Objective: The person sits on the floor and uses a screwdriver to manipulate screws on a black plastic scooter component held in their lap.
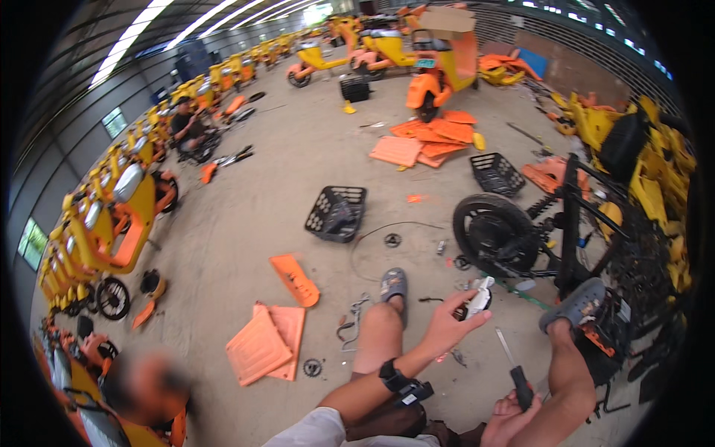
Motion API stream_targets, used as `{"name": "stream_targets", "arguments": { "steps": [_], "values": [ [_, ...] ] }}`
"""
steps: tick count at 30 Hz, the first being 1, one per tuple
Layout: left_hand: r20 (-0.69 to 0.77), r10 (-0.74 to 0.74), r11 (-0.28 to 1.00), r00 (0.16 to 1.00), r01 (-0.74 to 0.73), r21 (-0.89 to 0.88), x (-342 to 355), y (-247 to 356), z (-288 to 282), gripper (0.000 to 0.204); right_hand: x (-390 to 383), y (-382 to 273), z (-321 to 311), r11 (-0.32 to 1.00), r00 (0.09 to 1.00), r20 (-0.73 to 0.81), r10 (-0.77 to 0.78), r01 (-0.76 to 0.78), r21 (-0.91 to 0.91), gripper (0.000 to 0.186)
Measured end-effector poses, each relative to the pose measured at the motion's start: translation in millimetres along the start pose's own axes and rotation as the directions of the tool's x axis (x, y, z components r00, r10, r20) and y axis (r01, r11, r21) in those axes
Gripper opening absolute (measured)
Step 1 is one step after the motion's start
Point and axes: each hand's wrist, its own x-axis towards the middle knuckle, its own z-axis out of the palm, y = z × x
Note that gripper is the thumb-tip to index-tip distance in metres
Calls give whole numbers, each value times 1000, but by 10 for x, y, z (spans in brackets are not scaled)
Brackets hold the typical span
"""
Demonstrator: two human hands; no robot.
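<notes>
white part (pixel 481 299) gripped by left hand (pixel 447 326), toward 11 o'clock from right hand (pixel 508 419), which clasps a screwdriver (pixel 519 378); its shaft also points to 11, tip apart from the part.

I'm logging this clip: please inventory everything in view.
Screwdriver: one, black handle, lower right
Small part: one, white and dark, centre right
Wheeled frame: one, black, right
Baskets: three, black, floor
Flat panels: several, orange, floor
Body panels: many, yellow, far right
Scooters: many, yellow and orange, left and back
Seated person: one, dark clothing, upper left
Shoes: two, grey, on feet
Left hand: one, bare, holding small part
Right hand: one, bare, holding screwdriver
</notes>
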Motion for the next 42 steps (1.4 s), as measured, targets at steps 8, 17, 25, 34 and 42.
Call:
{"name": "stream_targets", "arguments": {
  "steps": [8,17,25,34,42],
  "values": [
    [110,450,789,886,-453,415,591,618,-105,58,99,112,-217,996,997,71,-14,8,88,39],
    [-47,346,936,937,-341,88,618,685,-236,47,137,179,-233,996,984,155,-89,83,45,38],
    [222,-237,896,946,301,-326,527,128,-185,51,87,164,-181,996,982,175,-76,67,57,36],
    [613,-419,574,669,719,-392,340,-518,285,59,212,-331,-498,949,915,299,-270,305,-76,47],
    [687,-324,474,650,740,-477,337,-438,229,63,-77,-1203,228,798,780,617,-108,439,-414,46]
  ]
}}
